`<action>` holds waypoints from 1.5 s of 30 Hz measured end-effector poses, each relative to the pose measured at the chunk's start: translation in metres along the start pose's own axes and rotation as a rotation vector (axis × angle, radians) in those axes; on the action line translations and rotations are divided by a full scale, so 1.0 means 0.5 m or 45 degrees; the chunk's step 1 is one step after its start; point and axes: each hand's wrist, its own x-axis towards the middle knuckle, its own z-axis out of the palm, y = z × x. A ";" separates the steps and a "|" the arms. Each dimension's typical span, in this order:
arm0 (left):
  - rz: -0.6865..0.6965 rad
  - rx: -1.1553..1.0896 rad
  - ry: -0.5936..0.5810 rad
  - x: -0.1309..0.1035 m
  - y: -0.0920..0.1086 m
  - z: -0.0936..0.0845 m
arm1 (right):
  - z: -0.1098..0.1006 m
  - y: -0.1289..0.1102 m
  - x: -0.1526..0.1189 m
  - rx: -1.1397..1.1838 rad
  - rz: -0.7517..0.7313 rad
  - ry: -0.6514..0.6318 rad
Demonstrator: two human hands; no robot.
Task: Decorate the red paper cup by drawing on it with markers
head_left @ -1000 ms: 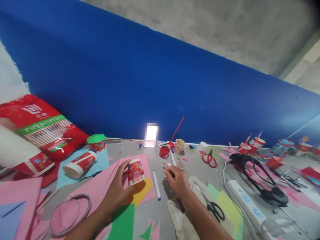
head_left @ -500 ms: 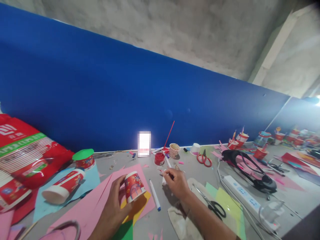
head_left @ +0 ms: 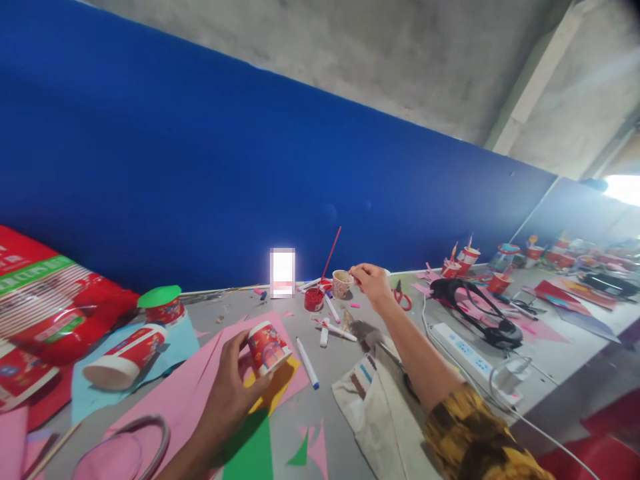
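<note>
My left hand (head_left: 239, 377) is wrapped around a red patterned paper cup (head_left: 269, 348), held tilted above pink and yellow paper. My right hand (head_left: 373, 281) reaches to the back of the table with its fingertips pinched beside the rim of a small patterned cup (head_left: 343, 285). Whether anything is between those fingertips is too small to make out. Left of that cup, a red pot (head_left: 314, 299) stands with a thin red stick (head_left: 331, 253) rising near it. A white marker with a blue end (head_left: 307, 363) lies between my hands.
Red-handled scissors (head_left: 401, 297) are partly behind my right forearm. A cloth bag (head_left: 375, 400) lies below it. Farther right are a black head strap (head_left: 473, 310) and a white power strip (head_left: 463, 350). At left, a lying paper cup (head_left: 125, 357) and a red bag (head_left: 55, 300).
My right hand has moved forward and right, from the small white items mid-table to the small patterned cup. My left hand still holds the paper cup. The view has shifted slightly.
</note>
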 end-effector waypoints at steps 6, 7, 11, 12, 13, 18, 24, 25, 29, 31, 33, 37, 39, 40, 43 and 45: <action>0.159 0.092 0.032 0.003 -0.005 -0.002 | 0.058 0.026 -0.047 -0.082 -0.007 -0.195; 0.163 0.096 0.030 0.003 -0.005 -0.003 | 0.064 0.036 -0.060 -0.103 -0.005 -0.227; 0.144 0.135 0.027 0.001 0.001 -0.003 | 0.064 0.081 -0.093 -0.200 0.026 -0.272; 0.141 0.149 0.031 0.000 0.003 -0.004 | 0.060 0.092 -0.095 -0.230 0.035 -0.267; 0.139 0.157 0.033 0.000 0.004 -0.004 | 0.055 0.101 -0.095 -0.261 0.042 -0.261; 0.114 0.129 0.051 0.002 0.000 -0.002 | 0.040 0.105 -0.039 -0.405 0.009 -0.201; 0.010 0.051 0.005 0.005 -0.008 0.002 | 0.073 0.044 0.133 -0.473 -0.034 -0.059; 0.019 0.057 0.013 0.006 -0.009 0.000 | 0.078 0.037 0.149 -0.481 -0.027 -0.056; 0.037 0.097 0.076 0.009 -0.010 -0.006 | 0.077 0.041 0.121 -0.549 -0.024 -0.152; 0.033 0.101 0.069 0.008 -0.009 -0.008 | 0.063 0.058 0.060 -0.607 -0.032 -0.312; 0.038 0.108 0.045 0.005 -0.006 -0.007 | 0.047 0.078 -0.010 -0.679 -0.039 -0.472; 0.055 0.141 0.034 0.004 -0.001 0.000 | 0.026 0.111 -0.111 -0.780 -0.067 -0.616; 0.059 0.144 0.042 0.005 0.000 0.004 | 0.022 0.117 -0.129 -0.794 -0.095 -0.637; 0.060 0.142 0.046 0.006 -0.001 0.005 | 0.021 0.117 -0.130 -0.790 -0.109 -0.640; 0.067 0.139 0.064 0.008 -0.004 0.008 | 0.015 0.104 -0.114 -0.740 -0.144 -0.620; 0.070 0.128 0.064 0.008 -0.007 0.009 | 0.014 0.091 -0.093 -0.673 -0.162 -0.570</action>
